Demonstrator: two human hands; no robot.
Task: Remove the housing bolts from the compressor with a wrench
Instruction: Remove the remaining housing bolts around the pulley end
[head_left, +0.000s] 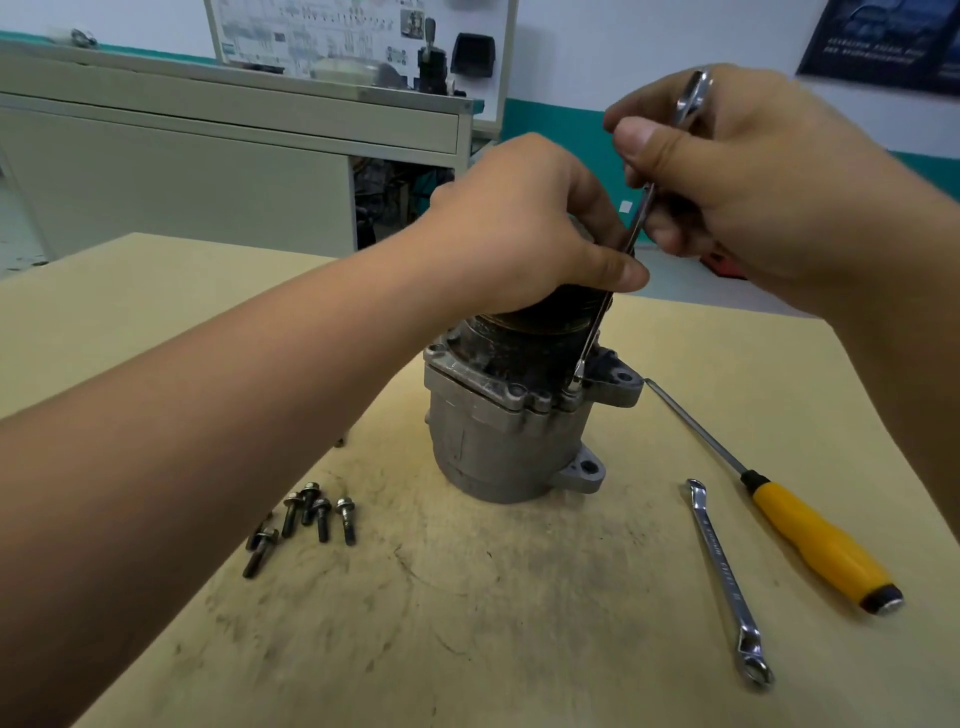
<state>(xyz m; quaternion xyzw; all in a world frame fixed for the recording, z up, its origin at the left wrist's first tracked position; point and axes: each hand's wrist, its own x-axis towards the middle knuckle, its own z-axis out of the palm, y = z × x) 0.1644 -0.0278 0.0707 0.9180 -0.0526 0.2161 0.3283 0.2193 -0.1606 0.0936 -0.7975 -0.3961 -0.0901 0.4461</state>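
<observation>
Right hand grips a wrench, nearly upright, its lower end on the flange of the compressor. Left hand clasps the compressor's top. Six loose bolts lie left on the table; a second wrench and a screwdriver lie right.

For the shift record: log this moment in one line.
left hand: holds compressor top | right hand: grips wrench, lower end on compressor flange | loose bolts: on table | second wrench, screwdriver: lying on table
</observation>
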